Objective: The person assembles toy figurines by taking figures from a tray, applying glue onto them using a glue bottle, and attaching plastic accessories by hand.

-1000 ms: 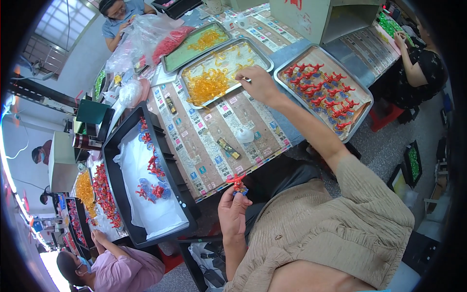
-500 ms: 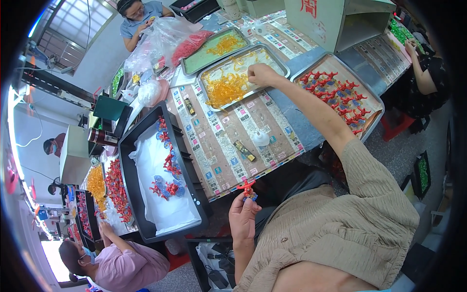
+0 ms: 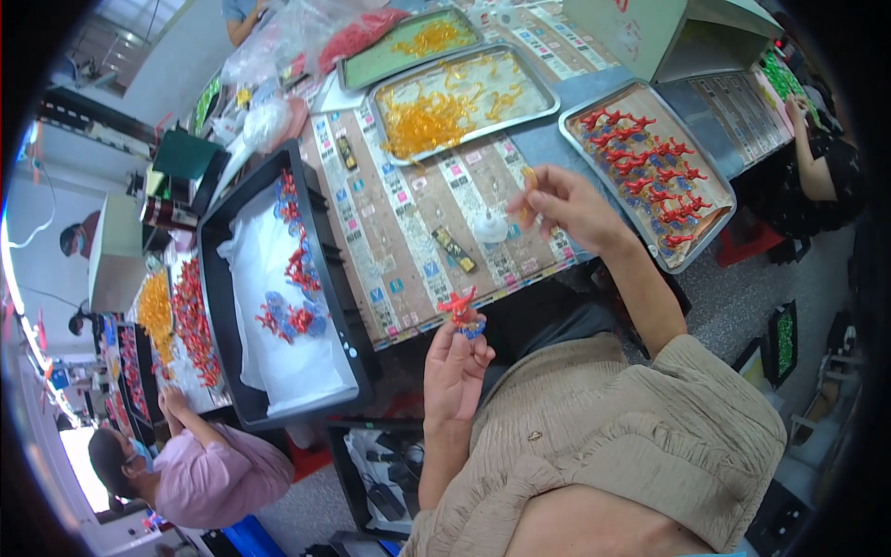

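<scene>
Over the bench [image 3: 408,251] edge, my left hand [image 3: 453,367] has its grip pinched on a red-and-blue toy piece [image 3: 461,311], held up near my lap. Right hand [image 3: 566,206] grip holds a small yellow part [image 3: 529,181], just picked near the yellow-parts tray [image 3: 548,97]. Looks like the joining step; next needs both brought together, aligned.

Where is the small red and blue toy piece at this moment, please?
In the head view, the red and blue toy piece sits in the left hand's fingertips at the table's near edge, right of the black tray.
</scene>
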`<state>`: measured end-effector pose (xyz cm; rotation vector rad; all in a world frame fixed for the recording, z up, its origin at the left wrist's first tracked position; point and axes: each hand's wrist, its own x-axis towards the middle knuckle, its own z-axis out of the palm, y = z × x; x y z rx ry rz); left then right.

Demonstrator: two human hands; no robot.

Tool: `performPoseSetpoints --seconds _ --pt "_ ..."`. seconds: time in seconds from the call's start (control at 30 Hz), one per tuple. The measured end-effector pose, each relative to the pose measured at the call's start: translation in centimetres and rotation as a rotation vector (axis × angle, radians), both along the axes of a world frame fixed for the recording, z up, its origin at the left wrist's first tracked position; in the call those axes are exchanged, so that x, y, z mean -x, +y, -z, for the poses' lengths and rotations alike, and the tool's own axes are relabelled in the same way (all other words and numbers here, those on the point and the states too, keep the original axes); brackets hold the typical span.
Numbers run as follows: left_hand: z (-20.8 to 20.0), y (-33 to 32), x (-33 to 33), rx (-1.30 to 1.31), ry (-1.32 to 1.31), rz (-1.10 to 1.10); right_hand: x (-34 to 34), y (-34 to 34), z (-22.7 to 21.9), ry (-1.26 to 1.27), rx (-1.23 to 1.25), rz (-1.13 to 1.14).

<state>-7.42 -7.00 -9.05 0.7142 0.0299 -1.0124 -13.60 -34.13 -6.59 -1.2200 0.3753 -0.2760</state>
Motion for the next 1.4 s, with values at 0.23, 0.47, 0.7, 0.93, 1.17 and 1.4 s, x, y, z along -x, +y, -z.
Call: performPoseSetpoints --seconds 0.23,0.47,0.7,0.93,1.17,1.4 --pt "0.5 -0.5 0.4 0.003 -0.008 0.056 3.9 7.2 1.6 0.009 0.026 -0.166" --pt "0.8 -0.1 1.2 -0.075 -0.024 0.018 4.7 9.6 0.6 -0.015 0.254 -0.076" --pt "0.0 -0.5 1.5 -0.13 -0.136 0.044 4.8 9.5 -0.4 0.05 0.572 -0.052" --pt "0.3 -0.6 1.5 -0.155 -0.191 0.051 4.7 9.4 -0.1 -0.02 0.611 -0.06" --pt "0.4 -0.8 1.6 -0.172 -0.29 0.069 4.5 9.1 0.1 -0.034 0.681 -0.104" --pt "0.3 -1.1 2.2 -0.244 -0.361 0.04 4.3 8.8 0.4 0.002 0.655 -0.106"
